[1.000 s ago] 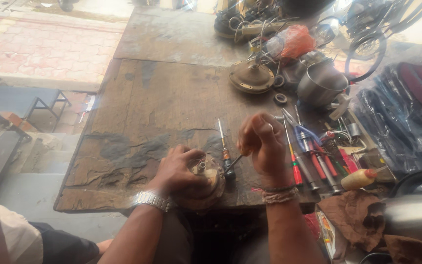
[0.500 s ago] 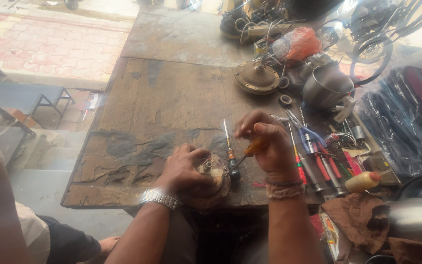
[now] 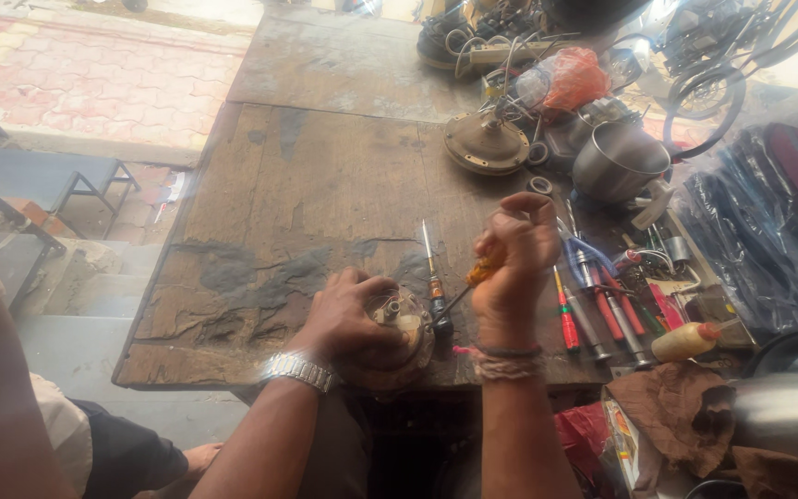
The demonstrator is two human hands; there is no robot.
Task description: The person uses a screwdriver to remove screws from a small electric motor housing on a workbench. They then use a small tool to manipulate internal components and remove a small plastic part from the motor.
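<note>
Left hand: the left hand (image 3: 348,319) is curling closed over a round metal motor part (image 3: 401,334), gripping it from the left and pressing it down at the near edge of the wooden workbench (image 3: 307,194); a metal wristwatch (image 3: 299,370) is sitting on that wrist
Right hand: the right hand (image 3: 513,268) is closing in a fist around the orange handle of a screwdriver (image 3: 473,280), with a thread band (image 3: 507,362) wrapping the wrist
Screwdriver: it is slanting down and to the left from the fist, its dark shaft reaching toward the right side of the motor part; whether the tip is touching the metal is too small to tell
Motor part: it is resting at the front edge of the bench, between the two hands, mostly hidden under the left fingers
Loose tool on bench: a second screwdriver (image 3: 432,277) is lying just behind the motor part, pointing away from the person
Tool row: several red-handled tools (image 3: 593,310) are lying side by side to the right of the right hand, with a small yellowish bottle (image 3: 685,342) lying beyond them
Far side of bench: a round brass-coloured cover (image 3: 486,142) is sitting near a steel pot (image 3: 619,164) and an orange plastic bag (image 3: 570,79)
Lower right: a brown rag (image 3: 667,407) is hanging beside the bench edge
Left of bench: grey steps (image 3: 85,305) are leading down toward a brick pavement (image 3: 94,74)
</note>
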